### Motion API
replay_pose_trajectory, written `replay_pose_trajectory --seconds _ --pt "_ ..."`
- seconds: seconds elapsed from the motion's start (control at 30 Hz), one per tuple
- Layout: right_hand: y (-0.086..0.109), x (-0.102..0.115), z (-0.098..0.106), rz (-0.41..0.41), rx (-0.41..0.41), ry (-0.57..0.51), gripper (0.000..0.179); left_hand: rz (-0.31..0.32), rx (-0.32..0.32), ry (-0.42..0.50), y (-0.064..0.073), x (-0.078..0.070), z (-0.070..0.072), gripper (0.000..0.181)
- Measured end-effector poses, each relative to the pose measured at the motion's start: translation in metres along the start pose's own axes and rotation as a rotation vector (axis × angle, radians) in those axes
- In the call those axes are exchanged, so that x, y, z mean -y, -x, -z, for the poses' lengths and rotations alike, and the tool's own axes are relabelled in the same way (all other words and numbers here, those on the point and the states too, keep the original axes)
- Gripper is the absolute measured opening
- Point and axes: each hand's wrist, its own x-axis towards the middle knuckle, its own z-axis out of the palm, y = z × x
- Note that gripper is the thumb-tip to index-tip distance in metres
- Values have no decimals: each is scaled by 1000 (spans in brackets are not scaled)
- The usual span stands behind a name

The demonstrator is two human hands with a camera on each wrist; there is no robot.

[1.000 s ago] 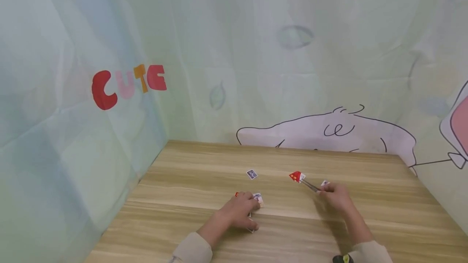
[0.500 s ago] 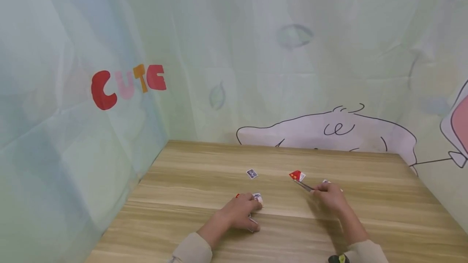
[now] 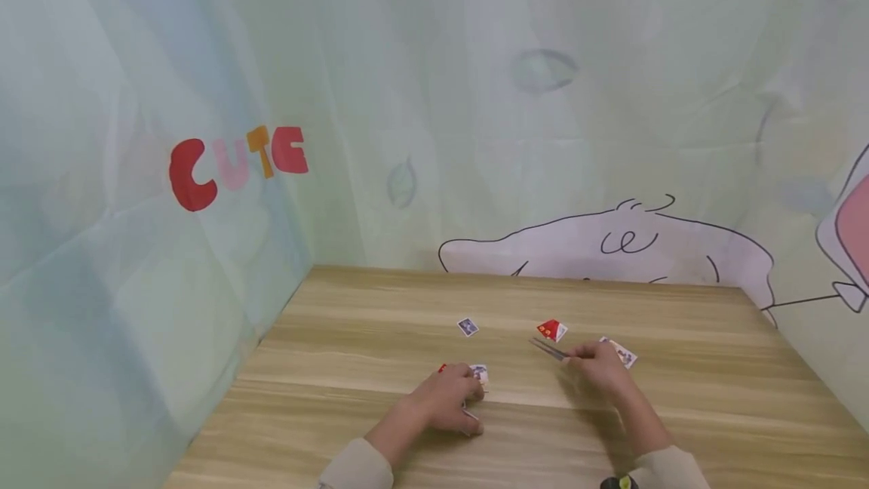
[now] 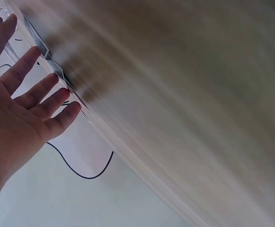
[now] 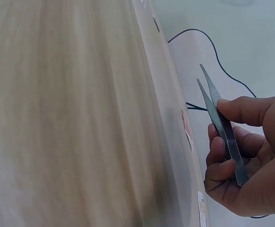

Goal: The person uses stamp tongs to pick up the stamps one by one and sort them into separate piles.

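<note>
My right hand [image 3: 600, 374] grips metal tweezers [image 5: 214, 111] between thumb and fingers, their two tips apart with nothing between them. In the head view the tips hover just left of and nearer than a red-and-white picture piece [image 3: 551, 330]. A whitish picture piece [image 3: 626, 355] lies beside that hand, partly covered by it. My left hand [image 3: 441, 397] spreads its fingers low over several flat picture pieces. One printed piece [image 3: 480, 374] shows past its fingertips and a red corner [image 3: 443, 368] behind its knuckles; the others are mostly hidden under the palm.
A small dark square picture piece [image 3: 468, 327] with a white border lies farther back on the wooden table [image 3: 366, 300]. Printed cloth [image 3: 380, 172] hangs upright along the table's back and left sides.
The tweezers have drawn left and toward me, away from the red-and-white piece, which stays put. The piece beside my right hand shows more. My left hand has barely moved.
</note>
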Motion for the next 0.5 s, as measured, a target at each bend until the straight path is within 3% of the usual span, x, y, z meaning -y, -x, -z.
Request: replay_pose_trajectory --seconds 0.5 --pt "-3 7 -16 48 70 83 16 34 16 -32 1 -4 4 59"
